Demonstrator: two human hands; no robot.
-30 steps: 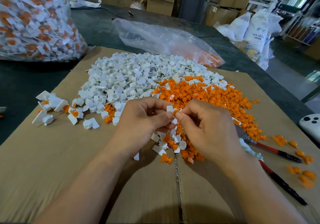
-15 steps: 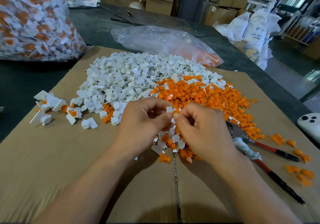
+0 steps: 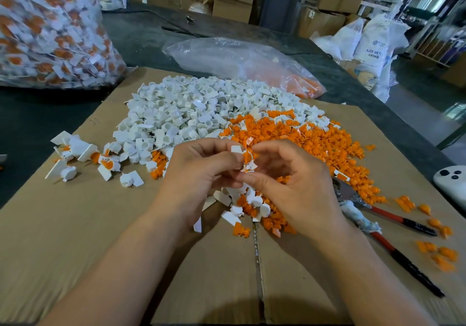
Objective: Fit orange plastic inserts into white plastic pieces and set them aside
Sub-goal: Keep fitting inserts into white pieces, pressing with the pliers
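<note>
So left hand (image 3: 201,172) pinches the white piece (image 3: 237,149), right hand (image 3: 292,182) pinches the orange insert (image 3: 247,156). I'd keep it square and push till seated.

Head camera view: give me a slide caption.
Left hand and right hand fit an orange insert into a white piece above cardboard.

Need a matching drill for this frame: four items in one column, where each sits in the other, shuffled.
Items
1. white pieces pile
2. orange inserts pile
3. red-handled cutters
4. piece being fitted

Places
A. held between the left hand and the right hand
B. on the cardboard, right of the right hand
C. far centre-left of the cardboard
D. centre-right of the cardboard, beyond the right hand

Pairs: 1-C, 2-D, 3-B, 4-A
</note>
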